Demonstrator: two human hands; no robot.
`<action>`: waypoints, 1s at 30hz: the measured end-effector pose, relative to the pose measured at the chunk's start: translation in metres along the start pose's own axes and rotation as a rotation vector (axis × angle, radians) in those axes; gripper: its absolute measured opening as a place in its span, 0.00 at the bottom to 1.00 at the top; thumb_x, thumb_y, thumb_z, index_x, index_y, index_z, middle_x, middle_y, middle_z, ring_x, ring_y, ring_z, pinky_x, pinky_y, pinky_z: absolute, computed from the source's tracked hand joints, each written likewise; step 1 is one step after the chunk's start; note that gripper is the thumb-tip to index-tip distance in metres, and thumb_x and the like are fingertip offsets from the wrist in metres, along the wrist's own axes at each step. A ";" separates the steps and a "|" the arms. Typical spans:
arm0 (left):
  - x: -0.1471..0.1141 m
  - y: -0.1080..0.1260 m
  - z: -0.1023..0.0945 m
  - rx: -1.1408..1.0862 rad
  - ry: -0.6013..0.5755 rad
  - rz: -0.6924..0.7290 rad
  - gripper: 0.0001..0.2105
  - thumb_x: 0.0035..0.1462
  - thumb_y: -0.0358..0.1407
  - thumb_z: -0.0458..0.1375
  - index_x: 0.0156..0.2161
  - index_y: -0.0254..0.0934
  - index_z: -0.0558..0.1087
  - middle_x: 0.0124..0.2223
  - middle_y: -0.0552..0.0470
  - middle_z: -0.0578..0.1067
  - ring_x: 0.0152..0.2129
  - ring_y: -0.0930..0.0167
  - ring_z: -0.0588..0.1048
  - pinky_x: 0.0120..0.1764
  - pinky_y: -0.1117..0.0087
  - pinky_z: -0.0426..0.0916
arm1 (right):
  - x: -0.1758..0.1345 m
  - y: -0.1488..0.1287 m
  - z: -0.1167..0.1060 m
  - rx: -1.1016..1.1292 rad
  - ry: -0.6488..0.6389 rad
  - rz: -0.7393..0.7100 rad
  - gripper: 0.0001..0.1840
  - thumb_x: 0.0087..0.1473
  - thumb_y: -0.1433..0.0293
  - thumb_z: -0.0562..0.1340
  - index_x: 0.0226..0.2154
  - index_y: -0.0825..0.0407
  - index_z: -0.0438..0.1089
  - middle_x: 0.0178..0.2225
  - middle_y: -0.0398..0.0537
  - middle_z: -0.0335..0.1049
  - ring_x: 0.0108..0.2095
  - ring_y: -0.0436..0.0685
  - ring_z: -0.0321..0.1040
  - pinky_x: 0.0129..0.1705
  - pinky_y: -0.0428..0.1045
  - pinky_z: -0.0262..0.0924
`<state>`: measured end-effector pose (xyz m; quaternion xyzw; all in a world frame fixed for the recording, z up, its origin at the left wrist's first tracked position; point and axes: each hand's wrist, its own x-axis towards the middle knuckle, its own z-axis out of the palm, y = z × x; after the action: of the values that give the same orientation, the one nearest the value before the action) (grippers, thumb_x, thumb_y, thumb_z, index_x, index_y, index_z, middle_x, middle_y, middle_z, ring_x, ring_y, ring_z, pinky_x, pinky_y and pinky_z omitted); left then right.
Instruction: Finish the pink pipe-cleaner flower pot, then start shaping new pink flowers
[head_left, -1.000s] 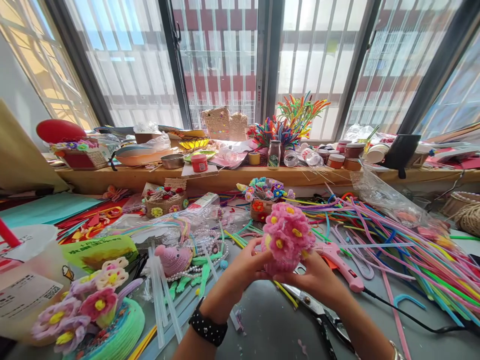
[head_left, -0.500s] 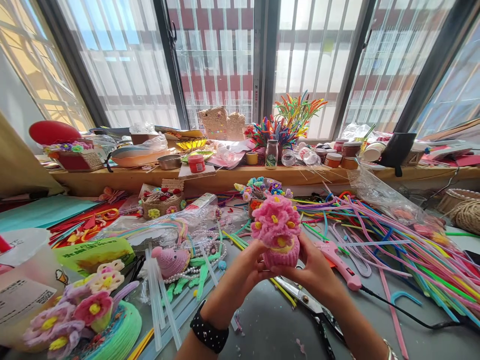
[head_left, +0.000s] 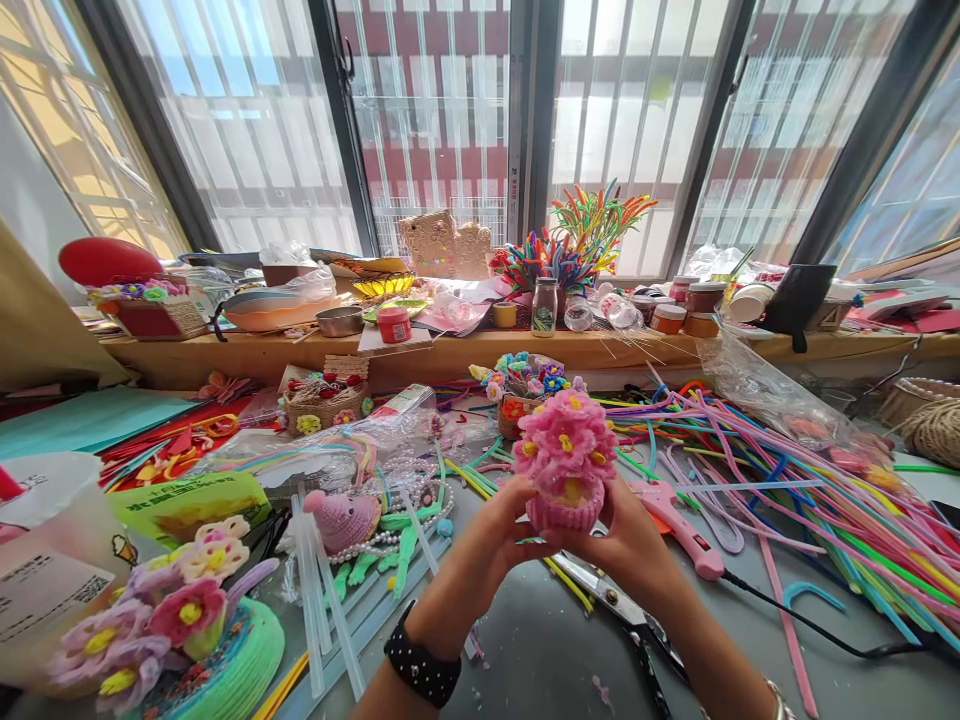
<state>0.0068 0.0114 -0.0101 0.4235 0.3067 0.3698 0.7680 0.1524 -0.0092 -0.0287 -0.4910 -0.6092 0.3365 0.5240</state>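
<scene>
Between my two hands is a pink fuzzy flower pot (head_left: 566, 455), its ribbed pink base topped by a bunch of pink flowers with yellow centres. My left hand (head_left: 506, 525) grips the base from the left, and my right hand (head_left: 626, 525) closes on it from the right. The pot is held upright above the table. Below my right hand lie scissors (head_left: 611, 597) with black handles, partly covered by the hand and forearm. Just right of it rests a pink glue gun (head_left: 686, 535) with a black cord.
Many coloured pipe cleaners (head_left: 810, 490) spread over the right side. Clear glue sticks (head_left: 319, 600), a pink knitted hat-like piece (head_left: 345, 517) and a green base with fuzzy flowers (head_left: 247, 650) lie to the left. Jars and craft pieces crowd the windowsill (head_left: 480, 352).
The flower pot has shifted slightly to the right and turned or tilted a little in my hands. Both hands keep their hold, and the things on the table stay where they were.
</scene>
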 end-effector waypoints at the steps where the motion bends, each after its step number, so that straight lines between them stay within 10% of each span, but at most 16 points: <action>1: 0.001 -0.001 0.000 -0.015 0.007 -0.026 0.19 0.49 0.45 0.56 0.45 0.37 0.70 0.43 0.46 0.73 0.31 0.70 0.73 0.38 0.67 0.67 | 0.000 0.000 0.000 0.017 -0.004 0.017 0.31 0.35 0.65 0.69 0.42 0.52 0.58 0.40 0.50 0.68 0.38 0.59 0.68 0.39 0.53 0.63; 17: 0.010 -0.002 -0.003 -0.036 0.020 -0.172 0.20 0.52 0.46 0.50 0.43 0.32 0.71 0.35 0.46 0.75 0.20 0.76 0.71 0.31 0.70 0.69 | -0.001 0.002 0.000 -0.054 -0.059 0.036 0.31 0.35 0.63 0.69 0.43 0.53 0.60 0.40 0.49 0.69 0.40 0.60 0.66 0.41 0.54 0.61; 30: 0.013 -0.011 -0.007 0.077 0.020 -0.122 0.26 0.50 0.51 0.53 0.51 0.38 0.65 0.48 0.45 0.72 0.35 0.67 0.74 0.33 0.69 0.70 | -0.002 0.006 0.001 -0.107 -0.064 0.022 0.32 0.35 0.62 0.69 0.43 0.53 0.60 0.42 0.51 0.68 0.41 0.60 0.66 0.42 0.54 0.60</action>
<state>0.0119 0.0209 -0.0247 0.4298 0.3535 0.3143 0.7691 0.1527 -0.0090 -0.0350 -0.5141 -0.6371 0.3248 0.4737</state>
